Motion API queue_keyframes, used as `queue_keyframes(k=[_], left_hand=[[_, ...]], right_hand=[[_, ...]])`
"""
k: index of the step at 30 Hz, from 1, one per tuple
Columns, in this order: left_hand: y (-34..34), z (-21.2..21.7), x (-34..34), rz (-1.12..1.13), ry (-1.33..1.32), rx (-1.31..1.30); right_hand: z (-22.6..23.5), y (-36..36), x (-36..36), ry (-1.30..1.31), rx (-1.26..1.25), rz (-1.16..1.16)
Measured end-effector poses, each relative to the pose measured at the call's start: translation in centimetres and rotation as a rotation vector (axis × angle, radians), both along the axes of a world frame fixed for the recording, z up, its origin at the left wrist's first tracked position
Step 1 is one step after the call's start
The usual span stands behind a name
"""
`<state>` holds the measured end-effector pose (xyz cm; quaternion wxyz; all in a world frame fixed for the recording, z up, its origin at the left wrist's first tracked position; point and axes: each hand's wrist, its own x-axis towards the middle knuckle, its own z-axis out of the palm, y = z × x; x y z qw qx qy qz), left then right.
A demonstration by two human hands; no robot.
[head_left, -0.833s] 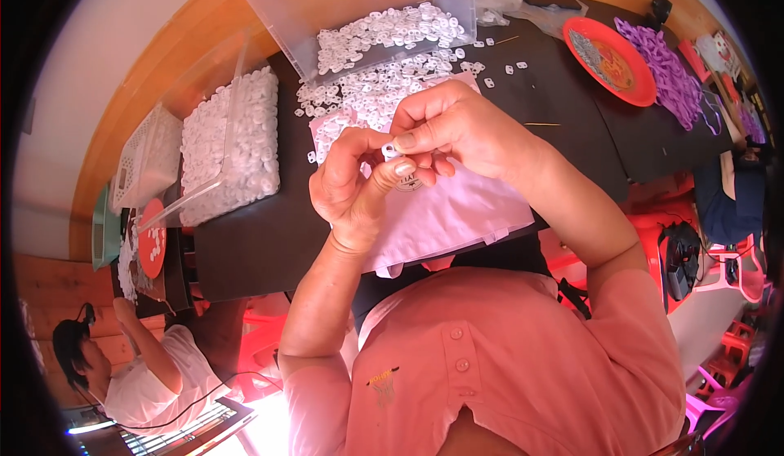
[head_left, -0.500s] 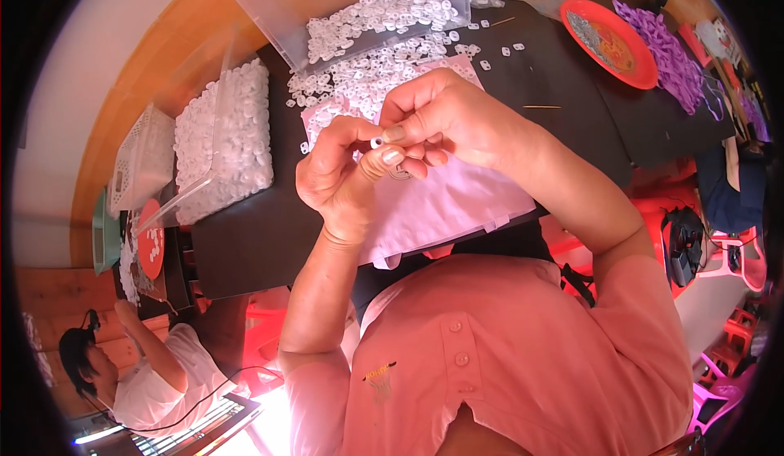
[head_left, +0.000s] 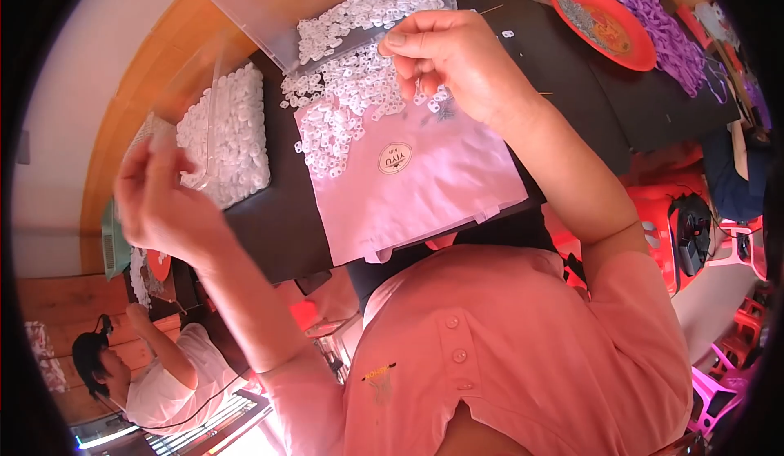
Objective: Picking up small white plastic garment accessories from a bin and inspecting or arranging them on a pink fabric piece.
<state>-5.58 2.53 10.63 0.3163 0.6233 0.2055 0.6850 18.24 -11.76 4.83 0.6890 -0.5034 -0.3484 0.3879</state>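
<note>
White plastic bits (head_left: 351, 101), loads of them, are piled loose on the dark tabletop (head_left: 596, 88) and spill onto the top edge of a pale pink pouch (head_left: 408, 186) that lies flat in front of the person. Right hand (head_left: 457, 64) hangs just over that pile, fingertips (head_left: 420, 68) bunched together and pointing down at the pieces; can't honestly tell if one is pinched between them, it's too small to make out. Left hand (head_left: 159, 203) is way off to the person's left, lifted up with the fingers loosely spread and a bit blurred, nothing visibly in it. It sits in front of a clear tray (head_left: 224, 137) packed with more white pieces. Another clear bin (head_left: 343, 7) at the top of the table has some of the same white stuff in it, right behind the loose pile. Far right there's a red plate (head_left: 604, 27) and a heap of purple pieces (head_left: 661, 31) beside it. Another person in a white top (head_left: 175, 387) sits down in the lower left corner.
</note>
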Motion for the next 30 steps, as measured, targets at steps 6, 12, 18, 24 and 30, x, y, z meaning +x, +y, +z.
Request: queue_keyframes(k=[6, 12, 18, 24, 30], left_hand=[[6.6, 0.2, -2.0, 0.542, 0.802, 0.494], [-4.3, -8.6, 6.3, -0.333, 0.945, 0.469], [-5.6, -12.3, 10.2, -0.325, 1.09, 0.629], [-5.4, -12.4, 11.2, -0.313, 1.134, 0.79], [-4.5, -12.8, 11.4, -0.375, 1.132, 0.667]], right_hand=[[1.1, -1.0, -1.1, 0.002, 0.098, 0.02], [2.1, -2.6, -1.2, -0.014, 0.085, 0.023], [0.1, -3.2, 0.9, -0.054, -0.022, 0.057], [-2.0, -2.9, 2.0, -0.029, -0.045, 0.022], [-3.5, -2.4, 1.6, -0.24, 0.03, -0.041]])
